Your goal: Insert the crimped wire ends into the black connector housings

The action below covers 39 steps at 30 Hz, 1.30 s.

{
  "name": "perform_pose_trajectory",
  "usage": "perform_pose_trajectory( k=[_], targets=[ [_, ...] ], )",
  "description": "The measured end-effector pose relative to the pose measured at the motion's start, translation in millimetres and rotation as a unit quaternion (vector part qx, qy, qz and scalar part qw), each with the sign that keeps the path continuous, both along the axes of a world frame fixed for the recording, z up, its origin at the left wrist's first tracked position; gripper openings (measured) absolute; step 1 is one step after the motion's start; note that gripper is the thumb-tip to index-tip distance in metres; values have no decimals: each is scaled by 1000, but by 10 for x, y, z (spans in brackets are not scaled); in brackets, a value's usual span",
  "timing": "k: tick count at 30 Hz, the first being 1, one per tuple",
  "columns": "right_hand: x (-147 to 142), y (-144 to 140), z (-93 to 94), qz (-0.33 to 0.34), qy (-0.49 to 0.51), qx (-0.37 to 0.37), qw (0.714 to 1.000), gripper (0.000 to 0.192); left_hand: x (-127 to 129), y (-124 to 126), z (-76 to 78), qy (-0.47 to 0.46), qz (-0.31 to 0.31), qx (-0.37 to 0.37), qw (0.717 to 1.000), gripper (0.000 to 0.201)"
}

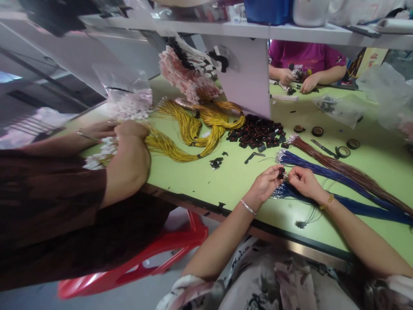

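Between the fingertips of my left hand (265, 184) is a small black connector housing (282, 173). My right hand (303, 181) is closed in a pinch close beside it, on a thin wire whose light metal end points at the housing. Under and around my hands lie bundles of blue wires (325, 172) with bare-looking silvery ends. A brown wire bundle (338, 165) runs along behind them. Beyond my left hand sits a heap of black connector housings (256, 131). A finished-looking dark connector (301, 224) with thin wires rests near the table edge.
Yellow wire bundles (206, 146) lie to the left, where a co-worker's arms (129, 159) reach over the table. Black tape rolls (318, 131) and a box cutter (324, 148) lie behind the wires. Another person (306, 64) works across the table, under a shelf (219, 29). A red stool (138, 267) stands below.
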State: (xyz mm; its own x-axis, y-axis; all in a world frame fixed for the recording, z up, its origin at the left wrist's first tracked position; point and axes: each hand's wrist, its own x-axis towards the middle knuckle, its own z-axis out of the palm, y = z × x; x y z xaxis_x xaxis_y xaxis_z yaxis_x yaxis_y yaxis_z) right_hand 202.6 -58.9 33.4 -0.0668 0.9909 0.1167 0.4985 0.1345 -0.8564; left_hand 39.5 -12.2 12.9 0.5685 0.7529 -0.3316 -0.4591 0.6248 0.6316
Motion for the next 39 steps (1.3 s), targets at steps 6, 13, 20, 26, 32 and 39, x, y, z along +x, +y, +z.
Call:
perform_pose_trajectory(
  k=[6,13,20,26,32,39],
  targets=[
    [0,7,-41,5,21,-15,1000,12,1,-3,-26,-1,-4,10,1000,19],
    [-3,20,-51,-8,34,-27,999,15,-3,-22,-11,32,6,33,999,25],
    [-26,19,-46,-5,20,-17,1000,18,73,-115,-10,128,56,84,987,32],
    [-52,-1,-26,21,-17,-7,1000,14,76,-147,-21,135,76,65,986,31],
    [-8,24,-38,20,-57,-3,998,17,82,-165,-54,173,68,104,977,28],
    [-155,700,128,16,-252,60,966,13,107,-168,-72,195,40,208,958,21]
  ],
)
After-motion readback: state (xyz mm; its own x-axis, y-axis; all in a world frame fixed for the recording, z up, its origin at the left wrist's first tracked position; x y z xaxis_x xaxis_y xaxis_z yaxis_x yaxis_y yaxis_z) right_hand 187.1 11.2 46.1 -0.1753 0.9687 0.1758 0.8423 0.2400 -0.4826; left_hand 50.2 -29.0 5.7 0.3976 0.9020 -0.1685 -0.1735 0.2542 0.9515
